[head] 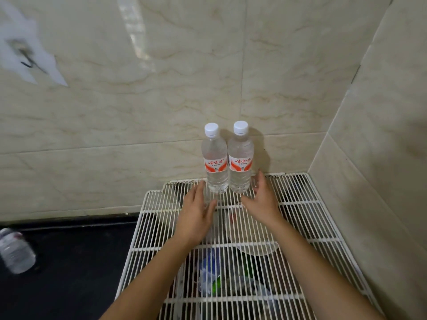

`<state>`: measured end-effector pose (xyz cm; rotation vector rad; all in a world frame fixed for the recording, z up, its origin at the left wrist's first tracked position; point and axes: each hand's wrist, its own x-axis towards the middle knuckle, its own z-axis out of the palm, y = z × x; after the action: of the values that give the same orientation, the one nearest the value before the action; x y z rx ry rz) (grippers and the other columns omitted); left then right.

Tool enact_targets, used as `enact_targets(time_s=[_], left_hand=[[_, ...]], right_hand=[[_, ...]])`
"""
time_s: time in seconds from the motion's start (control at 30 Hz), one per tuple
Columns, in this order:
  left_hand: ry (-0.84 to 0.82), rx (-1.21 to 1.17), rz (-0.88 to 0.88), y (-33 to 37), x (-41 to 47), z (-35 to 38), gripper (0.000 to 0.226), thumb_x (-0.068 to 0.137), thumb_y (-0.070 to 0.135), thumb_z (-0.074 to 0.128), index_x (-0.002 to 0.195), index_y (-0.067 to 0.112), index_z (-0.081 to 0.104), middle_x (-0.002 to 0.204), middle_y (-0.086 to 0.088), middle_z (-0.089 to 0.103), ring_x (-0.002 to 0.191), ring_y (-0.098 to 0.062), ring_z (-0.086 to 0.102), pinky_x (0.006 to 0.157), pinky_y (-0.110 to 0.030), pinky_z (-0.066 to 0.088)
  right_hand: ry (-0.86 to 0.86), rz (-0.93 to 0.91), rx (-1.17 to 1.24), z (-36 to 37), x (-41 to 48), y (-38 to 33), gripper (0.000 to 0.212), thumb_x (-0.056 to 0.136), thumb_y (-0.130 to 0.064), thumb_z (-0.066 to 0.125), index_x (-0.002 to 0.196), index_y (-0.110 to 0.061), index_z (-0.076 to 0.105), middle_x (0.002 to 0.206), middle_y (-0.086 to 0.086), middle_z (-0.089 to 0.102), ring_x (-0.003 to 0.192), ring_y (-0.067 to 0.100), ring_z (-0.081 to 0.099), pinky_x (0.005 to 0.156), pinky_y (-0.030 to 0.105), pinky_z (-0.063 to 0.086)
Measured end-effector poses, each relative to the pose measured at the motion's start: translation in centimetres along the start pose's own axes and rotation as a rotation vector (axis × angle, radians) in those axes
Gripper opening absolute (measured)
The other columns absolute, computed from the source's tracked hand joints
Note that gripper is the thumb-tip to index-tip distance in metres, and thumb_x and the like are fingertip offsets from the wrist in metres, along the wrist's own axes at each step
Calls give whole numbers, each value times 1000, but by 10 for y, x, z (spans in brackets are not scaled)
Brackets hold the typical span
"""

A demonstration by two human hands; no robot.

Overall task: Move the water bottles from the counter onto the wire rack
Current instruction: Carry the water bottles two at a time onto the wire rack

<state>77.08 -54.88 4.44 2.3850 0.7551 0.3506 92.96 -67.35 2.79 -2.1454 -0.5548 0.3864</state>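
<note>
Two clear water bottles with white caps and red-and-white labels stand upright side by side at the back of the white wire rack (307, 239): the left bottle (214, 162) and the right bottle (240, 161). My left hand (196, 213) hovers just in front of and left of the left bottle, fingers straight, holding nothing. My right hand (262, 197) is beside the right bottle's base, fingers relaxed, holding nothing. A third water bottle (15, 250) lies blurred on the dark counter (69, 262) at far left.
Beige marble-patterned tile walls close in behind (161, 100) and to the right (381, 158) of the rack. Under the rack's wires lie a white dish (258, 249) and several mixed items. The dark counter extends to the left of the rack.
</note>
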Motion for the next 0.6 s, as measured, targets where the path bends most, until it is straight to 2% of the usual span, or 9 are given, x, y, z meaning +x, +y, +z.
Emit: enact_targets(time_s=[0.07,0.1,0.2,0.27,0.37,0.43,0.6], left_hand=[[69,252,105,-5,-22,-24,67,103,56,28,159,21,20,164,-9,27,151,-26,25,122,-43,25],[112,322,133,-9,-31,-38,68,102,57,23,158,19,23,163,-11,28,152,-28,25,123,-44,21],[222,412,90,-27,-55,-86,72,101,59,18,158,15,27,164,-15,27,153,-32,22,123,-51,24],[301,452,31,-41,-79,-122,74,101,59,18,157,12,30,163,-18,28,152,-35,23,120,-54,28],[430,511,-53,-67,-134,-176,71,101,55,24,152,8,39,159,-23,34,147,-42,31,113,-60,35],[508,542,-105,-89,-182,-210,70,100,55,28,150,8,43,156,-25,38,145,-44,34,110,-63,36],[653,673,-194,-163,-341,-299,67,99,54,34,149,11,46,156,-24,39,145,-42,34,111,-61,33]], right_hand=[[74,24,34,-4,-7,-12,94,94,-31,66,162,-26,1,169,3,9,155,29,12,123,52,18],[172,-1,34,-6,-13,-23,88,97,-28,61,162,-22,2,170,4,5,156,29,8,122,49,15],[493,-196,50,-2,-41,-69,81,99,-29,55,161,-15,4,169,11,1,155,31,5,125,51,15],[561,-350,44,12,-63,-100,84,97,-41,54,159,-11,6,167,19,-2,154,34,3,124,51,12],[494,-579,-35,48,-102,-143,90,94,-50,55,159,-4,12,164,29,-1,154,39,1,124,48,7],[430,-704,-101,83,-133,-171,90,93,-52,56,159,-5,15,164,30,-2,154,42,1,124,51,8],[265,-869,-142,191,-251,-247,87,95,-52,54,159,-6,17,165,27,-3,154,43,-2,124,56,4]])
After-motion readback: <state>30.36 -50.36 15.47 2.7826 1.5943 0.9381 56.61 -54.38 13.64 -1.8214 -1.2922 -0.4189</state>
